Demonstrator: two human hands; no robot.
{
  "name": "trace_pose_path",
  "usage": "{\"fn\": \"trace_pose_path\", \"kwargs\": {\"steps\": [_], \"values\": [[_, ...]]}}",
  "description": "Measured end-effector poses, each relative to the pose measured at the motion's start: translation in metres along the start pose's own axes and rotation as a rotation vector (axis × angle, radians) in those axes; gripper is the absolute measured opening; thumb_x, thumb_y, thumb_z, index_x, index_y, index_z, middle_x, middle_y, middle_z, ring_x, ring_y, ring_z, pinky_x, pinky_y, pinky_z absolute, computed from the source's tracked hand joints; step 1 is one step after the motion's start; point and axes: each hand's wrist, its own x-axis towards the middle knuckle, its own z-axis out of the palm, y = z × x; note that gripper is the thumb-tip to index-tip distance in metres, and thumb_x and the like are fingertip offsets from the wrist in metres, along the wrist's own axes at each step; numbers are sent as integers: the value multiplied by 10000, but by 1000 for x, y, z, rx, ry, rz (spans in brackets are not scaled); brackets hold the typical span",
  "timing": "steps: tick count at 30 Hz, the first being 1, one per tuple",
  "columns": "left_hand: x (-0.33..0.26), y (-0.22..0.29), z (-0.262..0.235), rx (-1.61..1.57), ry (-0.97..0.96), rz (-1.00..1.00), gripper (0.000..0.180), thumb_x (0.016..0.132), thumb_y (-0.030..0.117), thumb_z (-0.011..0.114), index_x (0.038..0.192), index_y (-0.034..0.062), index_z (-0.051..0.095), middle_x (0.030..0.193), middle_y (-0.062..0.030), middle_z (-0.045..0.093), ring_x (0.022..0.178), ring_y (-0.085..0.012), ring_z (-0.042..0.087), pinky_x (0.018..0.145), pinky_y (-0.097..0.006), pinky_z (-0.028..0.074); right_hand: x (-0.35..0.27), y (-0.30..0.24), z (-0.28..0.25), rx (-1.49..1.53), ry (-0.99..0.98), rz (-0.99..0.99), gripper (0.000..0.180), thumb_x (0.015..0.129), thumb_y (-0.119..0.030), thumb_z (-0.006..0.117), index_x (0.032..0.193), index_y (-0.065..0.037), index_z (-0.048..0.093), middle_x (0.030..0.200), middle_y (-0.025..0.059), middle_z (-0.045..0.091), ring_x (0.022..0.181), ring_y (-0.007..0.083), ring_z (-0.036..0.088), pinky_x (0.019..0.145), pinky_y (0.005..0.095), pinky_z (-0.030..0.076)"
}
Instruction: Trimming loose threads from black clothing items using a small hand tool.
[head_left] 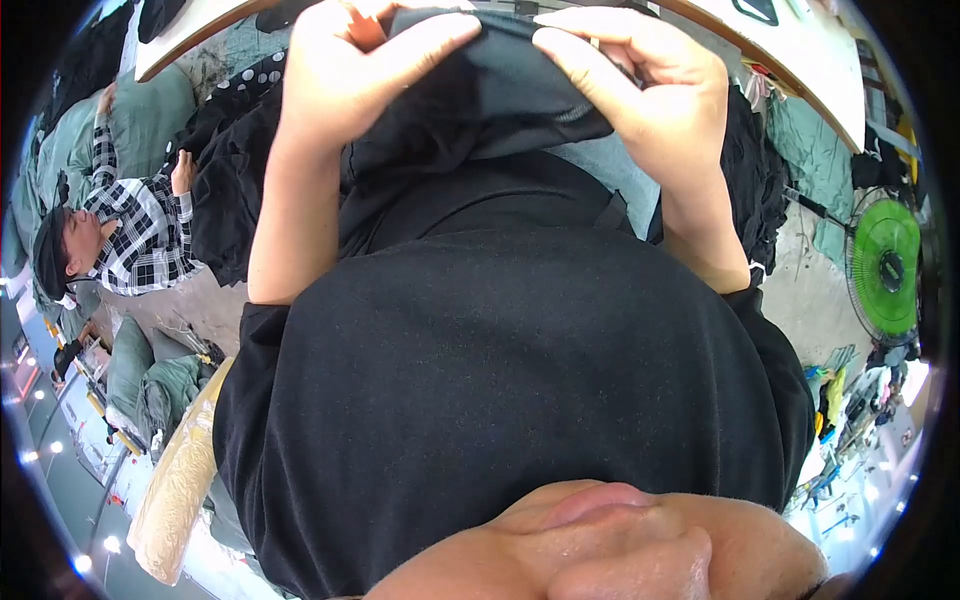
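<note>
A dark piece of cloth (520,85), perhaps a garment, is stretched between my two hands at the top of the view. My left hand (345,75) pinches its upper edge, the thumb lying along the top. On the other side my right hand (655,80) grips the same edge between thumb and fingers. A line of pale stitching runs near the cloth's right side, close to the right hand. The rest of it hangs in folds over my lap, and the fingertips behind the cloth are partly hidden.
Pale tabletops (815,70) border the scene at upper left and right. A green-bladed fan (885,265) stands at the right. On the left sits another person in a checked shirt (145,235), beside heaps of green and black cloth. A cream patterned padded roll (180,480) is at lower left.
</note>
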Motion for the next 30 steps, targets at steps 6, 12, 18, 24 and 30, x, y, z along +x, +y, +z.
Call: {"fn": "trace_pose_path", "kwargs": {"steps": [6, 12, 18, 24, 30], "values": [[49, 19, 10, -400, 55, -76, 240, 917, 33, 732, 1146, -35, 701, 963, -30, 702, 878, -106, 630, 798, -247, 494, 31, -19, -2, 18, 80, 48, 178, 925, -27, 751, 777, -8, 653, 586, -109, 461, 540, -13, 354, 488, 213, 261], [89, 17, 8, 219, 43, 44, 313, 933, 177, 732, 1175, -19, 694, 1009, -57, 707, 959, -162, 621, 885, -299, 482, 48, 5, -4, -268, 219, 3, 273, 906, -119, 785, 721, -26, 607, 574, -31, 468, 528, 43, 388, 491, 259, 317], [108, 9, 22, 56, 166, 231, 363, 928, 241, 735, 1161, -35, 700, 1090, -124, 716, 1043, -204, 626, 962, -328, 484, 48, 55, -3, -357, 233, 46, 308, 943, -108, 744, 701, 6, 592, 592, -12, 482, 580, 57, 409, 523, 276, 344], [110, 12, 17, 263, 138, 43, 382, 952, 276, 695, 1197, -17, 715, 1203, -169, 715, 1130, -271, 639, 1003, -366, 483, 43, 3, 8, -90, 219, 115, 334, 963, -97, 716, 679, 8, 573, 587, -34, 462, 572, 38, 393, 510, 267, 324], [111, 7, 23, 232, 175, 56, 377, 968, 286, 665, 1199, -7, 721, 1204, -175, 719, 1133, -304, 648, 1009, -390, 484, 39, 2, 11, -101, 242, 52, 347, 969, -84, 704, 668, 9, 559, 584, -49, 456, 563, 29, 384, 500, 261, 311]]}}
